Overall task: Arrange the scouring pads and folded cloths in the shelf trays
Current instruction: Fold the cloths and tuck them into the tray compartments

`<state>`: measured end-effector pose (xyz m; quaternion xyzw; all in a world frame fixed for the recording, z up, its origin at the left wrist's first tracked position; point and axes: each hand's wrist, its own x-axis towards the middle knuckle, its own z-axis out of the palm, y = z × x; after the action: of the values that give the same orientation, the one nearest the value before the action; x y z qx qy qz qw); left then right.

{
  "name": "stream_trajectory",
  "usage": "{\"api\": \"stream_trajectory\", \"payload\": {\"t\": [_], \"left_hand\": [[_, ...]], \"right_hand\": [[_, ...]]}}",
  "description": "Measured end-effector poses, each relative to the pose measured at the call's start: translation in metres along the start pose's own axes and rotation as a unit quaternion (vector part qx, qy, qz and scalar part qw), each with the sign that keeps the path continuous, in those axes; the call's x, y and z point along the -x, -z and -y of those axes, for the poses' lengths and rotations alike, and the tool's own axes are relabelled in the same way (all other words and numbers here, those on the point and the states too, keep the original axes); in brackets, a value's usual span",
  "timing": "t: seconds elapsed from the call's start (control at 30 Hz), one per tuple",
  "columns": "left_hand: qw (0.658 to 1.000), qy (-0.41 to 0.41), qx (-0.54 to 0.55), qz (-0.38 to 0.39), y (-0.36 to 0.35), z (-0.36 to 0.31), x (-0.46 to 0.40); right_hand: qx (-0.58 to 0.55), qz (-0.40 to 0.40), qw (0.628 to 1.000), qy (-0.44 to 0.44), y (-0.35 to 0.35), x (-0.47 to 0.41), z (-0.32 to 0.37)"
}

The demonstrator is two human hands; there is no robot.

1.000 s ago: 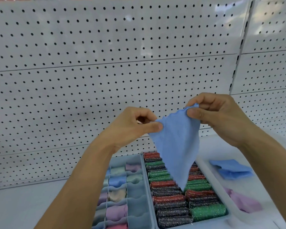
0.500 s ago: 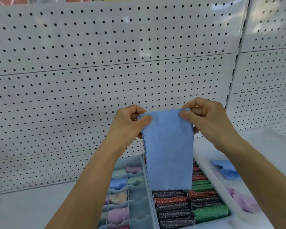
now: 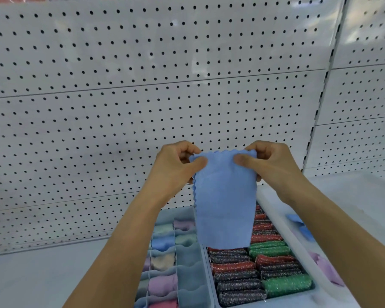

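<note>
A blue cloth [image 3: 223, 205] with a wavy edge hangs flat in the air above the trays. My left hand [image 3: 176, 167] pinches its top left corner and my right hand [image 3: 269, 163] pinches its top right corner. Below it, a grey tray [image 3: 211, 283] holds rows of glittery red, green and dark scouring pads [image 3: 253, 272]. To the left, a divided tray [image 3: 187, 270] holds folded cloths in blue, cream, pink and purple in its small cells [image 3: 162, 261].
A white tray [image 3: 282, 221] at the right holds loose blue cloths [image 3: 302, 227] and a purple cloth [image 3: 327, 270]. A white pegboard wall [image 3: 142, 85] stands right behind the shelf. White shelf surface [image 3: 42, 278] lies to the left of the trays.
The cloth hung by a twisted corner a second ago; now both hands hold it spread flat by its top edge, closer together and lower in view.
</note>
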<state>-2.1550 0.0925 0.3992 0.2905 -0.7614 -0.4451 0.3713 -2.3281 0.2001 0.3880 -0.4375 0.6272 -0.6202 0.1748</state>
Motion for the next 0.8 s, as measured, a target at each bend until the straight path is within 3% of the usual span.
{"api": "stream_trajectory", "payload": {"t": [0.23,0.4,0.53,0.67,0.7,0.8], "left_hand": [[0.998,0.008,0.042,-0.038,-0.027,0.002,0.001],[0.986,0.004,0.165,-0.007,-0.035,-0.013,0.005],[0.976,0.003,0.218,0.024,-0.031,-0.018,0.010],[0.987,-0.079,0.089,-0.111,-0.023,0.000,0.008],[0.988,-0.079,0.072,-0.115,-0.020,0.007,0.007],[0.989,-0.001,0.128,0.073,-0.022,0.023,0.012]], "right_hand": [[0.054,-0.062,0.993,0.082,-0.024,-0.001,-0.005],[-0.027,-0.019,0.993,0.112,-0.031,0.005,0.007],[-0.026,0.001,0.993,0.116,-0.029,0.003,0.012],[-0.036,0.024,0.993,0.106,-0.025,-0.003,0.022],[-0.044,0.036,0.993,0.104,-0.023,-0.005,0.027],[-0.057,0.096,0.988,0.104,-0.016,-0.015,0.039]]}}
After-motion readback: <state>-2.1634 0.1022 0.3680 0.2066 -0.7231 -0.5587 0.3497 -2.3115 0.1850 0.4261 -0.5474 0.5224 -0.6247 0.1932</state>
